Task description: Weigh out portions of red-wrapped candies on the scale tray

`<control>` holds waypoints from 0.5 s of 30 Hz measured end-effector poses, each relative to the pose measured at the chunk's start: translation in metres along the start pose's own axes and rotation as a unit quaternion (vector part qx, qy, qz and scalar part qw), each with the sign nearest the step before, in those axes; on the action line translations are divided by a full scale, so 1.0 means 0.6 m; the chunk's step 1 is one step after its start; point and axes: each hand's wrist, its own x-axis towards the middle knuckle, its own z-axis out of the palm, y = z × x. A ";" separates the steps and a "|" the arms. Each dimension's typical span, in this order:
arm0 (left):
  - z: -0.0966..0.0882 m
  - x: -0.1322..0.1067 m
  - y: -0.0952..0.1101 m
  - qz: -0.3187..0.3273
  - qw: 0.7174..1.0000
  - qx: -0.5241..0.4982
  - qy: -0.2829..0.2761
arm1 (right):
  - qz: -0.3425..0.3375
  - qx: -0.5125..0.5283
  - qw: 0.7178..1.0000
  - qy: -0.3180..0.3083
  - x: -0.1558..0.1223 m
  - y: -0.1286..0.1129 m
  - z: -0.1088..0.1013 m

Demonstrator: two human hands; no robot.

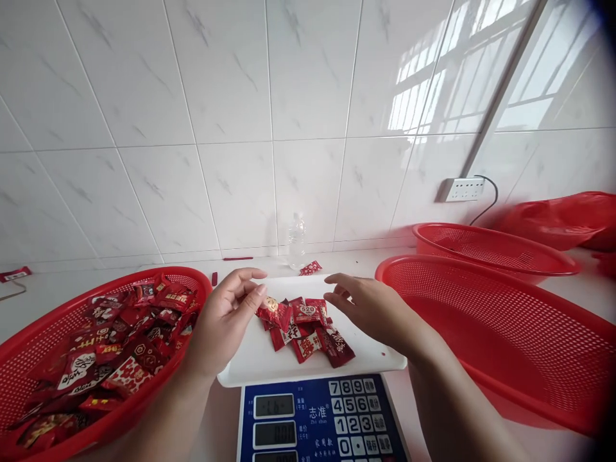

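Observation:
Red-wrapped candies [308, 333] lie in a loose pile on the white tray [370, 359] of a digital scale. My left hand [228, 314] hovers at the pile's left side, thumb and fingers apart. Just beyond its thumb is a red candy packet with a gold print [275, 312], which the hand does not appear to grip. Over the right part of the tray, my right hand [360, 301] is open with bent fingers and holds nothing. The scale's blue panel [312, 423] faces me, with its keys at the right and displays at the left.
At the left stands a red mesh basket [199, 282] full of wrapped candies. Two more red baskets are at the right, a near one [481, 333] and a farther one [491, 247]. A clear bottle [297, 240] and a single packet [310, 267] sit behind the tray, near the tiled wall.

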 end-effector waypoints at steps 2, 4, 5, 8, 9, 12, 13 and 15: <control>0.000 0.000 0.009 0.013 0.997 -0.068 0.029 | -0.010 0.038 0.999 0.027 -0.007 -0.005 -0.007; -0.002 0.000 0.022 0.022 0.988 -0.140 0.059 | -0.023 0.090 0.993 0.068 -0.018 -0.012 -0.016; -0.005 0.000 0.029 0.025 0.981 -0.176 0.073 | -0.028 0.116 0.989 0.087 -0.023 -0.016 -0.020; -0.018 0.001 0.046 0.032 0.956 -0.266 0.117 | -0.035 0.165 0.980 0.104 -0.036 -0.026 -0.023; -0.023 0.002 0.049 0.033 0.948 -0.289 0.131 | -0.037 0.164 0.981 0.093 -0.040 -0.027 -0.020; -0.035 0.004 0.054 0.028 0.927 -0.338 0.160 | -0.041 0.103 0.994 0.011 -0.046 -0.024 0.003; -0.037 0.004 0.054 0.025 0.923 -0.347 0.163 | -0.039 0.077 0.996 -0.021 -0.048 -0.020 0.014; -0.037 0.005 0.055 0.022 0.920 -0.357 0.159 | -0.028 0.046 0.996 -0.069 -0.051 -0.012 0.038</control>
